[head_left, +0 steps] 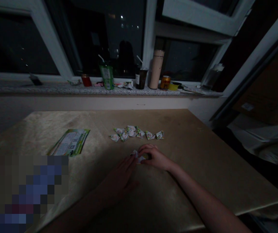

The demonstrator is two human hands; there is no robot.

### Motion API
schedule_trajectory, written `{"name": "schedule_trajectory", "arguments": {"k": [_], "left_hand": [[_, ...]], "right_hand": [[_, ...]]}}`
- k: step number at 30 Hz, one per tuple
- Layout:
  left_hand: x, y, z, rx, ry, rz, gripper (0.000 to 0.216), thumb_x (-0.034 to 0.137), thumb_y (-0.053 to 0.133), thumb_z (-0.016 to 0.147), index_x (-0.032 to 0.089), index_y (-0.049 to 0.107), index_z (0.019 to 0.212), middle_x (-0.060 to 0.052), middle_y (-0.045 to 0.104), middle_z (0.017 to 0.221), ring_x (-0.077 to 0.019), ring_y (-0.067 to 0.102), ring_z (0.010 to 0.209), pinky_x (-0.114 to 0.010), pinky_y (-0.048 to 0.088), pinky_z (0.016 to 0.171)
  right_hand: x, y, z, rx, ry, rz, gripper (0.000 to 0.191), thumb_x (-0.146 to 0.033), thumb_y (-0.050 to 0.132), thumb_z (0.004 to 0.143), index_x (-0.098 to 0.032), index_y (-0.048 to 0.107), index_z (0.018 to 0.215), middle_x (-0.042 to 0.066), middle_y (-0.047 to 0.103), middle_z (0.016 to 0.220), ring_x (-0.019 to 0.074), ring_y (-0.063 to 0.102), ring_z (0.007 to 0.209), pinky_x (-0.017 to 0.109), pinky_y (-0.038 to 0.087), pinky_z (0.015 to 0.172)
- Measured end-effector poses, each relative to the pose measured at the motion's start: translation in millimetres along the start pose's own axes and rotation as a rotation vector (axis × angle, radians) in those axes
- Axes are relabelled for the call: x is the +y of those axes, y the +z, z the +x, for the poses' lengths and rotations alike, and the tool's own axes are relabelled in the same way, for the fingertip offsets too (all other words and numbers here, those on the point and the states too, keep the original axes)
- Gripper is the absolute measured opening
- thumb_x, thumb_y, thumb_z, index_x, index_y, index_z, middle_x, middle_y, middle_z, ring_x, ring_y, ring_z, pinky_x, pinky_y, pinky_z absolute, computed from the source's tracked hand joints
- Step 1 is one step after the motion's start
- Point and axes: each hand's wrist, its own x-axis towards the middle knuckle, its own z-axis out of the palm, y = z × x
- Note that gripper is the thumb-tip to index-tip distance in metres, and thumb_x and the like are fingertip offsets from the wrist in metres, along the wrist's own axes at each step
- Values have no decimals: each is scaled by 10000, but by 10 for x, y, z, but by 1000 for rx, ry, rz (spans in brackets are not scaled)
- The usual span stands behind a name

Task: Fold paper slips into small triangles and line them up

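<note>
On the gold-coloured table cover, my right hand (pixel 155 157) curves its fingers and thumb around a small white-and-green wrapped candy (pixel 140 158). My left hand (pixel 123 174) lies with fingers stretched out, their tips touching the candy's left side. Part of the candy is hidden by the fingers. Just beyond my hands, several similar wrapped candies (pixel 131 130) form a loose row, bunched on the left and spaced apart on the right. A flat green-and-white printed packet (pixel 72 142) lies to the left, farther from my hands.
Along the window sill (pixel 129 92) stand a green can-shaped cup (pixel 107 77), a dark cup with a straw (pixel 141 78), a tall pink flask (pixel 156 69), a red jar (pixel 86 80) and an orange jar (pixel 165 83). A pixelated patch covers the lower left. The room is dim.
</note>
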Motion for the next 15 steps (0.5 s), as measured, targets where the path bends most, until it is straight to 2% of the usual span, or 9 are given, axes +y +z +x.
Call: {"name": "schedule_trajectory", "arguments": {"k": [4,8,15], "left_hand": [[-5,84,-27,-47,12,47,687,471,411,948,124,166,1489,-171,156,1533,-298,168,1400,-470,225,1115],[-2,125,-36,-31,20,87,716,496,411,946,153,110,1498,-138,95,1549,-289,126,1408,-466,211,1125],[31,108,-17,-47,15,126,716,549,436,920,185,191,1486,-133,101,1552,-324,117,1404,-505,239,1104]], "right_hand": [[61,-7,-16,66,185,-60,315,-201,811,612,-188,661,889,22,609,934,198,543,932,324,374,843],[107,-36,-29,9,316,21,339,-239,822,572,-164,668,864,0,550,825,163,526,781,252,399,684],[32,16,-2,76,414,-16,214,-162,770,593,-171,674,784,-6,572,774,150,538,731,235,392,658]]}}
